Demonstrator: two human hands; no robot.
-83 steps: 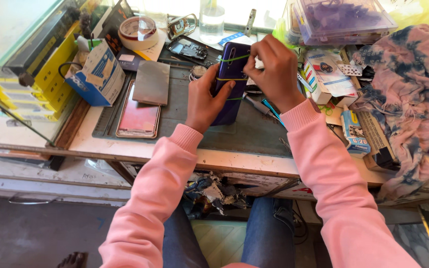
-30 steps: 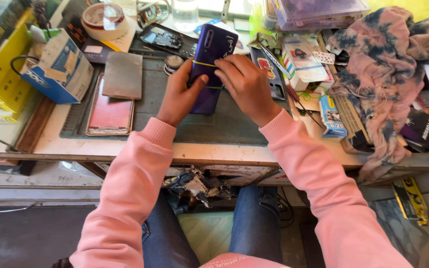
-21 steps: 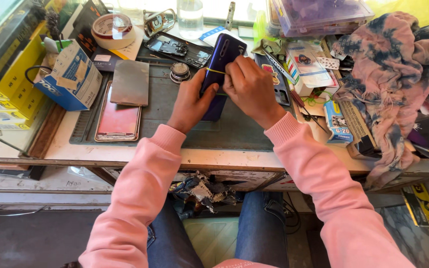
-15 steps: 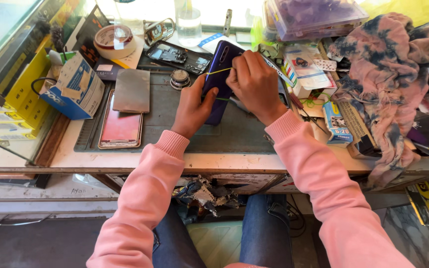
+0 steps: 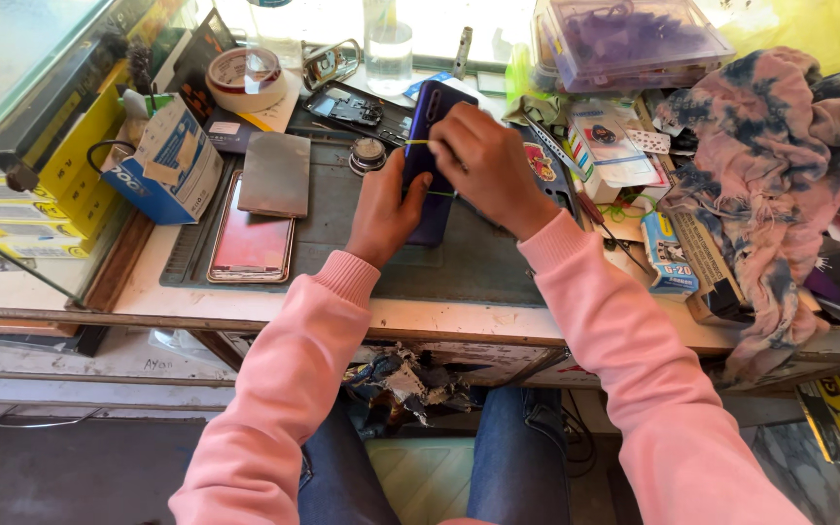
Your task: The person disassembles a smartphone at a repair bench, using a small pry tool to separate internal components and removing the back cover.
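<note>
Workbench [image 5: 274, 313] clutter spreads out from both hands, with a tie-dyed cloth [image 5: 765, 165] heaped well to the right of them and a clear plastic box [image 5: 624, 39] of purple bits beyond the right hand. A dark work mat [image 5: 478, 267] lies under the hands. Left of the left hand sit a blue and white carton [image 5: 169, 165], a grey slab [image 5: 276, 173] and a phone with a pink screen [image 5: 251, 241]. Between the hands is a dark blue phone [image 5: 432, 107], lying on the mat with thin yellow-green bands across it. The left hand [image 5: 386, 209] rests half curled on its left edge, fingers pressing the body. The right hand [image 5: 486, 167] covers its right side, fingers bent and pinching a band [image 5: 418, 143] near the top. A roll of tape [image 5: 245, 78] stands beyond the left hand.
</note>
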